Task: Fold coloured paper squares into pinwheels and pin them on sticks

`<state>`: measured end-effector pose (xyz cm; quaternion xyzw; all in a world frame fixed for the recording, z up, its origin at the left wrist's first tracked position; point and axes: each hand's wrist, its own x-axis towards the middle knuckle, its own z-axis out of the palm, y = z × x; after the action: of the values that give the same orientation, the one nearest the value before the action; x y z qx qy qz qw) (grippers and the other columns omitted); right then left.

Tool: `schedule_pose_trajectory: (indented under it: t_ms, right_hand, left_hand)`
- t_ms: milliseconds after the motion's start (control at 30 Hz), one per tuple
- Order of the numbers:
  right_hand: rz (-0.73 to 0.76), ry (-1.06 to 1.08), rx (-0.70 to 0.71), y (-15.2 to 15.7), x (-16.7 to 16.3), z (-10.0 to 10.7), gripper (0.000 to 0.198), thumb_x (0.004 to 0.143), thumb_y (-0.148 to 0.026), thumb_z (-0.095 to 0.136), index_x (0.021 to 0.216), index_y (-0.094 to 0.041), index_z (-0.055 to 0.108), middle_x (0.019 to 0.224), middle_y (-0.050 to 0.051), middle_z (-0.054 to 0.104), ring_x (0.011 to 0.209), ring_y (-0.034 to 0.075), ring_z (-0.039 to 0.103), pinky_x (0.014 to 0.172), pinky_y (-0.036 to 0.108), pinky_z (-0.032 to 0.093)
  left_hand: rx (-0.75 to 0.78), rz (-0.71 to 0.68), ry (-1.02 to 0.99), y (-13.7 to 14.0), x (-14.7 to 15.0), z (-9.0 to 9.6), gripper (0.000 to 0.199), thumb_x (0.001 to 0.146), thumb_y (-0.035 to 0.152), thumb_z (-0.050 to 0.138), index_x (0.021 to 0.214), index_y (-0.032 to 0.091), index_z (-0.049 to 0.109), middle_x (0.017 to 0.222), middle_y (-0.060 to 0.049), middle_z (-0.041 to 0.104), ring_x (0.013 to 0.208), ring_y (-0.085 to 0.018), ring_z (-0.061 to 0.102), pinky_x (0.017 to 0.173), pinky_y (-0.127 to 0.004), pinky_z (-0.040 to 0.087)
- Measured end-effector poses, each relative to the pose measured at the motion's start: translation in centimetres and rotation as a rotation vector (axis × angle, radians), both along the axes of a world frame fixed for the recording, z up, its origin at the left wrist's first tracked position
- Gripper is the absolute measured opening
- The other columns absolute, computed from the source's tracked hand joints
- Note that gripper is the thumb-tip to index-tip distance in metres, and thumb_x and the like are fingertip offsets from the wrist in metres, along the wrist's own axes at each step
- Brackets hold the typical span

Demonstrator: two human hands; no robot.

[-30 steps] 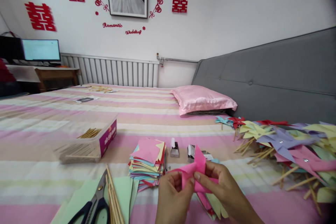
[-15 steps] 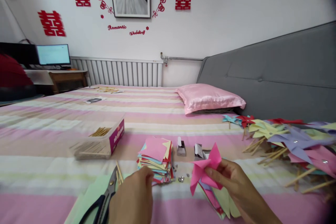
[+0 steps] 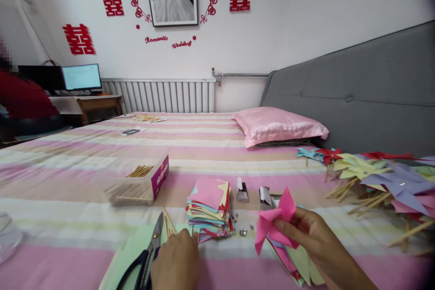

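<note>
My right hand [image 3: 307, 235] pinches a pink paper pinwheel [image 3: 277, 222] at its folded centre, thumb in front. Under it lie folded paper pieces [image 3: 306, 265] in pale yellow, pink and purple. My left hand [image 3: 178, 258] is lowered over the near ends of a few thin wooden sticks [image 3: 167, 223], its fingers mostly hidden behind its back. Dark-handled scissors [image 3: 149, 249] lie just left of it on pale green paper [image 3: 131, 247]. Beyond it and to the right stands a stack of coloured paper squares [image 3: 207, 210], with small metal fasteners [image 3: 243, 232] beside it.
A clear plastic box [image 3: 136, 195] of wooden sticks stands at the left. Two small boxes, one an open carton [image 3: 242, 190], sit past the stack. Finished pinwheels [image 3: 401, 183] pile up at the right near a pink pillow [image 3: 282, 127]. A person in red [image 3: 25, 97] sits far left.
My left hand has moved from beside the paper stack to the loose sticks. My right hand keeps the pinwheel nearly still. The view has swung slightly left.
</note>
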<state>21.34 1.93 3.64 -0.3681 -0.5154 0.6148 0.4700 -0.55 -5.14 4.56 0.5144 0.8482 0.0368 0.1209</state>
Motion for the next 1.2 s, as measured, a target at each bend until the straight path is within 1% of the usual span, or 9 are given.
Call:
schedule_pose_trajectory:
  t_ms: [100,267,400,533,700,800,967,1067,1200]
  right_hand:
    - [-0.009,-0.008,0.0,0.1,0.1,-0.1,0.023,0.06,-0.036,0.075,0.069,-0.016,0.069,0.063,0.003,0.067,0.062,0.017,0.058,0.058,0.025,0.044]
    - [-0.025,-0.012,0.001,0.1,0.2,0.1,0.025,0.059,-0.037,0.075,0.07,-0.015,0.069,0.064,0.003,0.067,0.064,0.017,0.058,0.059,0.025,0.045]
    - [-0.06,-0.001,0.008,0.0,0.3,0.2,0.025,0.058,-0.036,0.076,0.069,-0.014,0.07,0.063,0.003,0.067,0.06,0.015,0.057,0.056,0.024,0.044]
    - [-0.075,0.009,-0.011,0.2,0.5,0.1,0.024,0.056,-0.035,0.077,0.068,-0.015,0.07,0.063,0.002,0.067,0.059,0.014,0.057,0.055,0.022,0.043]
    - [-0.048,0.001,-0.011,0.2,0.6,0.1,0.023,0.057,-0.034,0.077,0.07,-0.016,0.07,0.064,0.002,0.068,0.061,0.016,0.059,0.056,0.023,0.043]
    - [-0.053,-0.002,-0.013,0.2,0.5,0.1,0.023,0.057,-0.034,0.077,0.07,-0.017,0.07,0.064,0.002,0.068,0.062,0.016,0.059,0.056,0.023,0.043]
    - [-0.021,0.0,-0.012,0.2,0.6,0.0,0.022,0.059,-0.035,0.075,0.07,-0.016,0.069,0.063,0.002,0.067,0.061,0.016,0.058,0.056,0.023,0.044]
    - [-0.008,0.01,-0.018,0.3,0.7,0.1,0.02,0.06,-0.033,0.075,0.071,-0.017,0.069,0.065,0.002,0.068,0.063,0.015,0.058,0.058,0.021,0.043]
    - [-0.022,0.03,-0.031,0.1,0.5,0.2,0.021,0.059,-0.032,0.076,0.071,-0.017,0.07,0.069,0.003,0.07,0.065,0.015,0.059,0.06,0.022,0.045]
  left_hand:
    - [0.053,0.011,-0.001,0.2,0.2,-0.5,0.042,0.085,0.027,0.023,0.087,0.009,0.061,0.093,-0.022,0.065,0.089,-0.036,0.06,0.071,-0.045,0.041]
    - [0.138,-0.03,-0.057,1.3,1.3,-0.7,0.044,0.083,0.019,0.024,0.079,0.005,0.066,0.088,-0.026,0.065,0.086,-0.034,0.06,0.073,-0.041,0.039]
    - [0.144,-0.09,-0.16,2.3,2.4,-0.8,0.04,0.083,0.021,0.03,0.074,0.012,0.067,0.082,-0.018,0.069,0.081,-0.025,0.062,0.067,-0.031,0.04]
    - [0.138,-0.109,-0.238,2.1,2.6,-0.8,0.034,0.084,0.023,0.033,0.081,0.018,0.067,0.078,-0.01,0.07,0.072,-0.019,0.064,0.06,-0.025,0.039]
    - [0.163,-0.092,-0.232,1.3,2.1,-0.5,0.026,0.076,0.019,0.045,0.086,0.023,0.068,0.073,-0.007,0.07,0.071,-0.02,0.063,0.061,-0.026,0.038]
    - [0.24,-0.188,-0.235,1.5,2.1,-0.6,0.03,0.067,0.012,0.051,0.086,0.027,0.069,0.08,-0.005,0.069,0.078,-0.021,0.061,0.066,-0.027,0.037]
    - [0.345,-0.363,-0.137,2.2,1.9,-1.1,0.033,0.067,0.005,0.048,0.074,0.026,0.072,0.082,-0.007,0.065,0.087,-0.021,0.053,0.071,-0.03,0.035]
    - [0.344,-0.341,-0.104,2.8,1.4,-1.7,0.032,0.065,0.006,0.053,0.078,0.027,0.073,0.086,-0.008,0.064,0.09,-0.022,0.052,0.073,-0.03,0.035]
    - [0.317,-0.324,-0.102,3.3,0.8,-2.5,0.023,0.065,0.01,0.055,0.067,0.024,0.073,0.077,-0.008,0.063,0.084,-0.022,0.052,0.069,-0.029,0.036]
